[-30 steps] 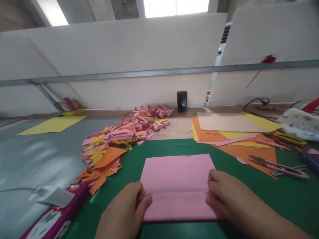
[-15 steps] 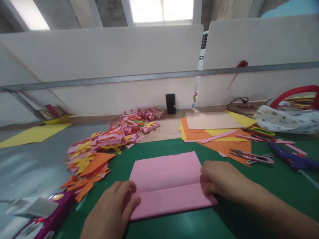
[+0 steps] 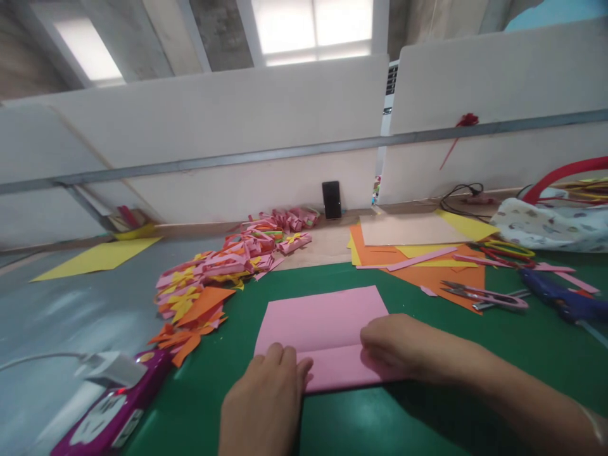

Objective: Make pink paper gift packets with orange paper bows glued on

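Observation:
A sheet of pink paper lies on the green mat, its near edge folded over into a band with a crease running across. My left hand is at the near left corner, fingers drawn together over the folded band and thumb along its edge. At the right side of the sheet, my right hand has its fingers curled down onto the fold, covering the near right part. Both hands are closed on the paper; the undersides of the fingers are hidden.
Left of the sheet is a pile of pink, yellow and orange paper pieces. A purple power strip with a white plug lies near left. To the right are thread snips, a blue glue gun and orange paper. A phone stands behind.
My left hand has moved right onto the folded band, its fingers drawing together. My right hand has slid inward over the fold. The view has shifted slightly left.

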Available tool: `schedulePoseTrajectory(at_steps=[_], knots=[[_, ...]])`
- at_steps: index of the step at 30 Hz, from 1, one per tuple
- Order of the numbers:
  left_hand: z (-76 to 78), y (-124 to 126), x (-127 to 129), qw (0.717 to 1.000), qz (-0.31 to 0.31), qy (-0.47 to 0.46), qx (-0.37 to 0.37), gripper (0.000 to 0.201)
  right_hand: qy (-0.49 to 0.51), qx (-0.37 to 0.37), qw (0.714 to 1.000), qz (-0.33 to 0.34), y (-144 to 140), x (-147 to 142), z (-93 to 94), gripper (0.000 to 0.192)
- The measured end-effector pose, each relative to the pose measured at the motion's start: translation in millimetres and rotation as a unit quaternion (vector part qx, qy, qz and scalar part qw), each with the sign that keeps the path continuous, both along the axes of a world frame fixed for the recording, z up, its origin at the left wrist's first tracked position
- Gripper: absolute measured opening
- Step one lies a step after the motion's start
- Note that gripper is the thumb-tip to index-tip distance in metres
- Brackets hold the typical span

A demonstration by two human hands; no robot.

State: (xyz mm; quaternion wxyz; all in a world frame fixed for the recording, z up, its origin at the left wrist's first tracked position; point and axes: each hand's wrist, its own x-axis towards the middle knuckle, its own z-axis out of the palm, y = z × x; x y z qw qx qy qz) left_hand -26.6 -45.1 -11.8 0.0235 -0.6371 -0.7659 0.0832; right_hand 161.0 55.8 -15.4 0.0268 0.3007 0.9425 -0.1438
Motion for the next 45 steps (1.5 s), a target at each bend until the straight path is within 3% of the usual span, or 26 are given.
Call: schedulePoseTrajectory(at_steps=[3,7,12,18,24,29,35,40,42,45], knots=[[-0.5,6,11,0.999,0.023,0.036,-0.001,0.034,-0.027,0.064,0.993,-0.090,-8,-19,-4.5,0.035],[0.1,7,18,0.999,0.032,0.044,0.002,0.032,-0.058,0.055,0.990,-0.118,-13,-33,2.7,0.048],[4.3,6,18,0.999,0.037,0.031,-0.005,0.028,-0.118,-0.037,0.986,-0.111,0,-18,15.9,0.040],[10.4,7,19,0.999,0.033,0.025,-0.009,0.030,-0.102,-0.101,0.986,-0.079,19,15,8.8,0.036],[7.0,17,43,0.998,0.048,-0.012,-0.042,0.065,-0.088,-0.137,0.985,-0.062,22,20,7.6,0.029],[-1.9,18,51,0.999,0.046,0.002,-0.029,0.071,-0.081,-0.120,0.987,-0.075,20,21,6.4,0.032],[-5.3,0,13,0.999,0.009,0.039,0.020,0.039,-0.075,-0.130,0.986,-0.078,20,24,4.2,0.031],[-9.7,-23,-49,0.994,0.028,0.103,-0.006,0.039,-0.064,-0.139,0.985,-0.080,22,26,-1.1,0.031],[-8.7,-33,-73,0.994,0.007,0.107,-0.021,0.041,-0.061,-0.137,0.985,-0.081,23,26,-2.6,0.031],[-6.1,-47,-94,0.994,0.001,0.108,-0.010,0.041,-0.066,-0.145,0.984,-0.081,23,26,-2.5,0.031]])
